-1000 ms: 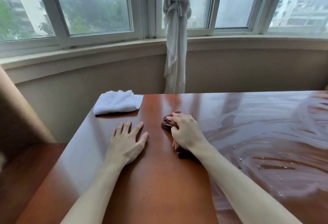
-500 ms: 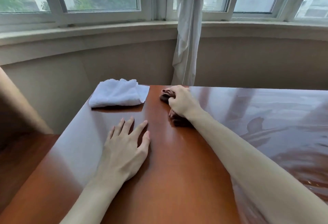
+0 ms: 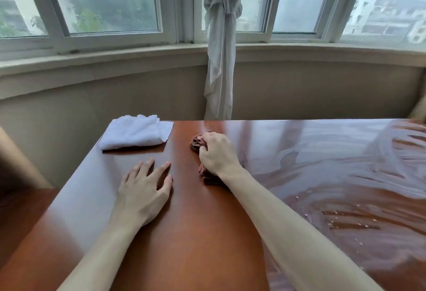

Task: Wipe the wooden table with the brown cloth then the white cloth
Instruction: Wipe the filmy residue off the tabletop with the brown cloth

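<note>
- The right hand [image 3: 217, 152] is curled round the bunched brown cloth [image 3: 198, 143] and presses it onto the tabletop [image 3: 196, 233], a little right of the white cloth [image 3: 136, 132] and near the same far edge.
- The left hand [image 3: 144, 192] lies flat with fingers spread, holding nothing, on the near side of the white cloth.
- The white cloth sits folded at the far left corner, apart from both hands.
- Wet smears gloss the wood well to the right of the white cloth; the strip nearest it looks dry, so the brown-cloth pass seems unfinished.
- Both cloths look soft, light and limp. The brown one is likely damp and will slide easily on the polished wood; a palm-down bunch suits it.
- The white cloth looks fluffy and should be taken by pinching its folded stack from above, so the folds stay together.
</note>
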The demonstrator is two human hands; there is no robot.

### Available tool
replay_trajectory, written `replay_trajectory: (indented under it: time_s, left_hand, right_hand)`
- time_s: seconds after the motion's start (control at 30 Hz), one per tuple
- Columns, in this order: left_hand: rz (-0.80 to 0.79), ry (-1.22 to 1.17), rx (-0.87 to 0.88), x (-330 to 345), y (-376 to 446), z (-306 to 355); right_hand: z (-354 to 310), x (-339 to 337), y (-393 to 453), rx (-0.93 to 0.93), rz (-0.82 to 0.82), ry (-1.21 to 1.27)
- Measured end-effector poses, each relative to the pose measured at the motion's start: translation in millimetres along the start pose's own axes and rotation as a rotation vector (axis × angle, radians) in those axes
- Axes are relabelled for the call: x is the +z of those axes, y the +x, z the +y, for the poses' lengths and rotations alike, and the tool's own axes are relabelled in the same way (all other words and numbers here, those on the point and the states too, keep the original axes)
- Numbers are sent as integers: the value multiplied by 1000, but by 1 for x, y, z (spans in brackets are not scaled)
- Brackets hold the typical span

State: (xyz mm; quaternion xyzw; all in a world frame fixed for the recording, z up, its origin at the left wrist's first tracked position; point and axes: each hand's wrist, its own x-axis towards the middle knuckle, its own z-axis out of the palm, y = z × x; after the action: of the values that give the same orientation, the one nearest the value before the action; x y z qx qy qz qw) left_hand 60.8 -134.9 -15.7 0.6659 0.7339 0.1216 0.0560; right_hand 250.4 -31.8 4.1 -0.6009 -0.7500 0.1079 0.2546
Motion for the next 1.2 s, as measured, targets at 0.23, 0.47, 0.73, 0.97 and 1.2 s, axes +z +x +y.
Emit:
replay_trajectory:
  time_s: [0.23, 0.47, 0.73, 0.97, 1.2]
  left_hand:
    - [-32, -2, 27, -1, -2, 0]
    - [6, -35, 58, 1, -4, -2]
    - [64, -16, 25, 7, 2, -3]
    - [43, -22, 20, 4, 1, -2]
    - [-16, -24, 24, 1, -2, -1]
  right_hand:
    - [-16, -41, -160, -68, -39, 8]
    - [14, -42, -80, 3, -44, -32]
    - [73, -22, 101, 148, -4, -88]
    - [68, -23, 70, 139, 7, -117]
    - [25, -40, -98, 37, -11, -63]
